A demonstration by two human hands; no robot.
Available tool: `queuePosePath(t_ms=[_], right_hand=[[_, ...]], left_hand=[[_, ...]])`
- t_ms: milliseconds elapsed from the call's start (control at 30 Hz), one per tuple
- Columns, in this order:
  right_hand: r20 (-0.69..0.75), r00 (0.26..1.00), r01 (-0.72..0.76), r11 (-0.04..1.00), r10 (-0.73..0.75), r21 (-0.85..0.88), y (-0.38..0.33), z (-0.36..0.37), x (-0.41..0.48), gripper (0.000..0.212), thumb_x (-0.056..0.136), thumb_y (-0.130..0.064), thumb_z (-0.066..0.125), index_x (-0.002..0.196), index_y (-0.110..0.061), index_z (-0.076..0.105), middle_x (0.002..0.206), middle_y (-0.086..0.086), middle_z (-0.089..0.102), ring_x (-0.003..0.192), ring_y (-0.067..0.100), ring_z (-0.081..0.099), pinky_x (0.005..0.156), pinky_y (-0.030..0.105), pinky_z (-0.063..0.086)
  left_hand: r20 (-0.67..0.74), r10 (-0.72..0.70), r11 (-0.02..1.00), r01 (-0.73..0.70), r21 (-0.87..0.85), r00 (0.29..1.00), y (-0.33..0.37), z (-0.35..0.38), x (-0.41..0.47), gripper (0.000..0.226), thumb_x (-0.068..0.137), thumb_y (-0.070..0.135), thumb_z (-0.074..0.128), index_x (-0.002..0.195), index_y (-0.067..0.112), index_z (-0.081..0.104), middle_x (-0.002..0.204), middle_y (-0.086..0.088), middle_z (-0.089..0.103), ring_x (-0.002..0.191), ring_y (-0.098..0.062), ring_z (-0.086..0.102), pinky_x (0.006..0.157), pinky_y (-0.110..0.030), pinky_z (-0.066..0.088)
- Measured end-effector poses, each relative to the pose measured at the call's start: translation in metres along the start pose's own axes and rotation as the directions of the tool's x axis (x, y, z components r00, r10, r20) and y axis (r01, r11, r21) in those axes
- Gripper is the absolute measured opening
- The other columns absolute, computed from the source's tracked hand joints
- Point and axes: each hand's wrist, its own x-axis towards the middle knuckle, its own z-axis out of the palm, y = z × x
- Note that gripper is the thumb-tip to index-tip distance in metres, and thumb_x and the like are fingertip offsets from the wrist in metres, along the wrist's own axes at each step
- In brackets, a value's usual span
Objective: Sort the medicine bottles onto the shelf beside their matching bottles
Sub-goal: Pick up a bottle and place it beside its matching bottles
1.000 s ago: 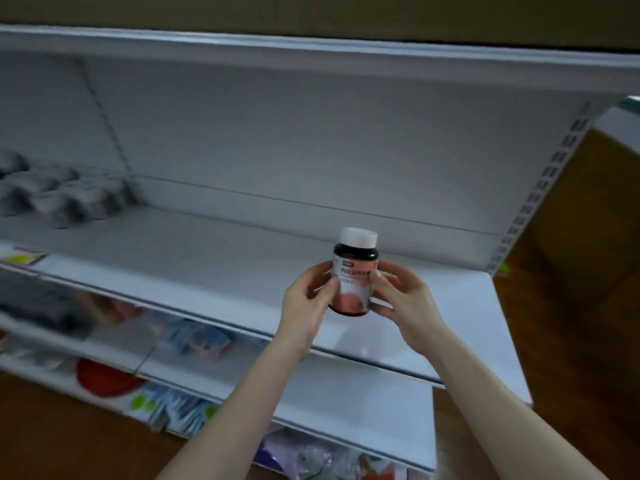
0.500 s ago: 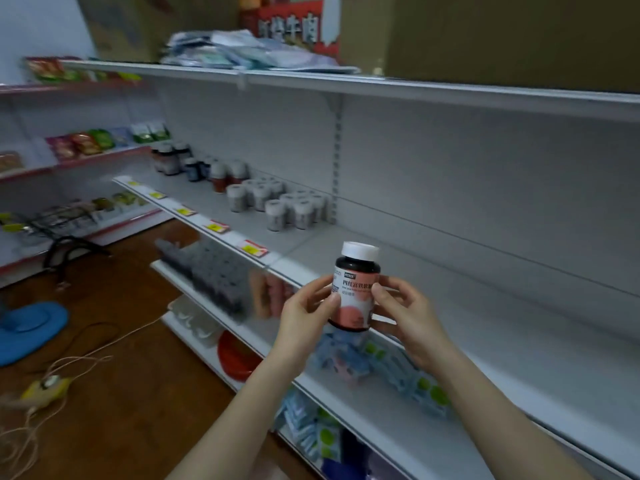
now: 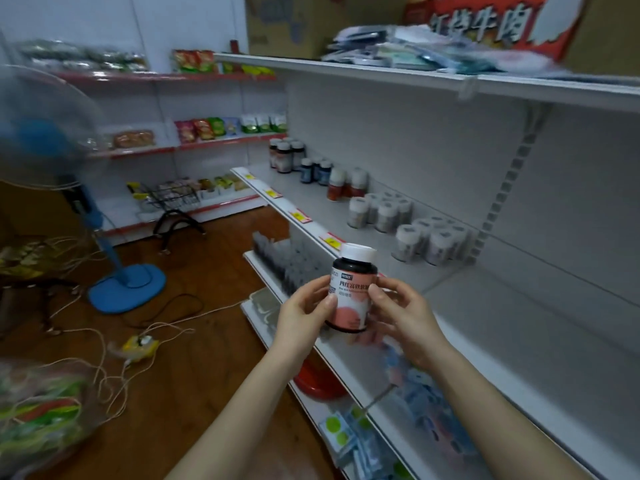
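White metal makes up the shelf (image 3: 519, 323) that fills the right side, its middle board running away toward the far wall. Brown wooden floor (image 3: 214, 362) spreads to the left, strewn with pale cords. A blue standing fan (image 3: 126, 284) stands on it, well apart from the shelf. On the middle board, bottles stand in groups along the back. Pale grey bottles (image 3: 431, 239) are nearest, with more of the same just beyond. Then come red bottles with white caps (image 3: 346, 185), blue-labelled bottles (image 3: 316, 171), and at the far end dark bottles with pink labels (image 3: 285, 155). Yellow price tags (image 3: 301, 216) sit along the board's front edge. In front of the shelf, in mid-air and clear of every board, both hands hold one medicine bottle (image 3: 351, 296) upright. It has a dark body, a white cap and a pink-and-white label facing the camera. The left hand (image 3: 304, 317) grips its left side, thumb on the label. The right hand (image 3: 405, 317) curls round its right side, thumb also on the front.
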Motion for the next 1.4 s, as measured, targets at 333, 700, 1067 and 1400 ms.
queuePosePath(t_ms=[333, 700, 1067, 1400], right_hand=[[0.186, 0.982, -0.034, 0.999, 0.029, 0.025, 0.010, 0.098, 0.193, 0.008, 0.085, -0.016, 0.061, 0.091, -0.021, 0.063, 0.088, -0.003, 0.070, 0.080, 0.011, 0.068, 0.063, 0.023, 0.055], [0.275, 0.961, -0.030, 1.000, 0.026, 0.009, 0.012, 0.230, 0.361, 0.007, 0.085, -0.018, 0.061, 0.091, -0.021, 0.061, 0.088, -0.001, 0.067, 0.075, 0.007, 0.066, 0.060, 0.018, 0.053], [0.126, 0.991, -0.040, 0.999, 0.042, -0.018, 0.038, 0.341, 0.483, 0.010, 0.087, -0.021, 0.059, 0.095, -0.021, 0.064, 0.102, 0.005, 0.069, 0.095, 0.021, 0.066, 0.079, 0.028, 0.056], [-0.001, 0.997, -0.072, 0.992, 0.072, -0.106, 0.065, 0.363, 0.605, 0.029, 0.080, -0.032, 0.065, 0.107, -0.022, 0.062, 0.105, 0.002, 0.066, 0.100, 0.019, 0.064, 0.086, 0.032, 0.052]], left_hand=[[-0.163, 0.014, 0.995, 0.002, 0.098, 0.986, 0.002, -0.094, 0.160, 0.033, 0.088, 0.017, 0.056, 0.119, 0.026, 0.055, 0.106, 0.012, 0.062, 0.103, -0.005, 0.059, 0.088, -0.028, 0.053], [-0.264, 0.069, 0.995, -0.045, 0.093, 0.962, 0.007, -0.215, 0.316, 0.031, 0.088, 0.013, 0.056, 0.115, 0.027, 0.056, 0.105, 0.014, 0.061, 0.103, 0.000, 0.056, 0.090, -0.027, 0.050], [-0.052, -0.006, 0.996, 0.011, 0.090, 0.999, -0.012, -0.345, 0.470, 0.035, 0.088, 0.019, 0.056, 0.123, 0.023, 0.055, 0.118, 0.005, 0.062, 0.108, -0.008, 0.059, 0.079, -0.020, 0.054], [0.019, -0.074, 0.988, 0.070, 0.140, 0.997, -0.042, -0.373, 0.604, 0.035, 0.090, 0.019, 0.053, 0.125, 0.024, 0.052, 0.107, 0.017, 0.057, 0.098, 0.005, 0.053, 0.080, -0.016, 0.048]])
